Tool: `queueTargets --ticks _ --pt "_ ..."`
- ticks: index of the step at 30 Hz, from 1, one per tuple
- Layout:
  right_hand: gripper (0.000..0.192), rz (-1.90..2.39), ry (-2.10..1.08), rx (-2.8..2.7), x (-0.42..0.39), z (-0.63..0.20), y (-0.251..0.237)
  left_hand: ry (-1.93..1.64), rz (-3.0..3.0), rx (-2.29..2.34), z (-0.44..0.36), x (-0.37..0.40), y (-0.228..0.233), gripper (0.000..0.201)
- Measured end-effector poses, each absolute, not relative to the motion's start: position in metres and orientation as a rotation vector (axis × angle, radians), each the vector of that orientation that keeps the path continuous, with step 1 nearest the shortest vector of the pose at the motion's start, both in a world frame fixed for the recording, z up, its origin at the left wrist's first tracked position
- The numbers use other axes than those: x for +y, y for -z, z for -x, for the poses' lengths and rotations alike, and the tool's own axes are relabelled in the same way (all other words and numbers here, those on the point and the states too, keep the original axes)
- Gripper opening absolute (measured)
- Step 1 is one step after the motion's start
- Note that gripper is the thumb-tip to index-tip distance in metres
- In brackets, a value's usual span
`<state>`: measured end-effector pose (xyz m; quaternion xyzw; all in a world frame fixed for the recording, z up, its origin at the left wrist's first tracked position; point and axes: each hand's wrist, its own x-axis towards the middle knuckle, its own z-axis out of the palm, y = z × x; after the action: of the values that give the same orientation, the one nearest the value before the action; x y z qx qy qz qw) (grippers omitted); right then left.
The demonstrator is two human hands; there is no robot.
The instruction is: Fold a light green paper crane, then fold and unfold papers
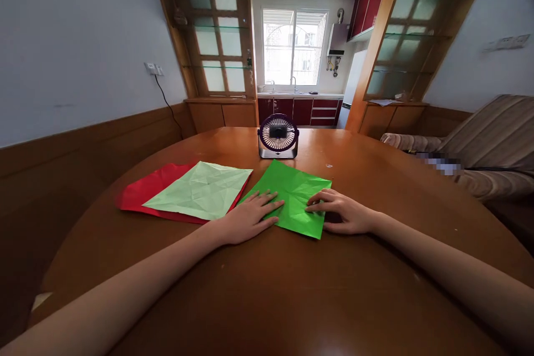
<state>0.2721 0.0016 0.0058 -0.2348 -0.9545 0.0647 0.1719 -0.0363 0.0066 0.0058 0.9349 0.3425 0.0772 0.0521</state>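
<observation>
A bright green sheet of paper [292,192] with crease lines lies on the table in front of me. My left hand [252,216] rests flat on its left part, fingers spread. My right hand [344,212] is at the sheet's right edge. Its bent fingertips touch the paper, while the thumb sits apart from them, beside the edge. To the left of my left hand lies a creased pale green sheet [200,192], on top of red paper [152,182] that shows around its left and lower sides.
A small dark fan [278,134] on a stand is just beyond the green sheet. The wooden table [292,295] has a rounded edge. A striped armchair [496,133] stands at the right, and a black cord [167,100] hangs from the left wall socket.
</observation>
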Motion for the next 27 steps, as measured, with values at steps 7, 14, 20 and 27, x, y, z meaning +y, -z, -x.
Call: queueTargets --ticks 7,14,20,27 --pt "0.034 0.676 -0.363 -2.613 0.009 -0.281 -0.006 -0.166 -2.833 1.002 0.041 0.007 -0.009 0.067" --pt "0.031 0.664 -0.427 -2.561 0.013 -0.284 -0.003 -0.44 -3.089 0.769 0.039 0.006 -0.007 0.04" --pt "0.028 0.683 -0.518 -2.514 0.012 -0.284 -0.005 -0.656 -3.261 0.536 0.038 0.008 -0.005 0.031" --pt "0.021 0.736 -0.558 -2.468 0.015 -0.286 -0.005 -0.742 -3.236 0.49 0.039 0.007 -0.004 0.026"
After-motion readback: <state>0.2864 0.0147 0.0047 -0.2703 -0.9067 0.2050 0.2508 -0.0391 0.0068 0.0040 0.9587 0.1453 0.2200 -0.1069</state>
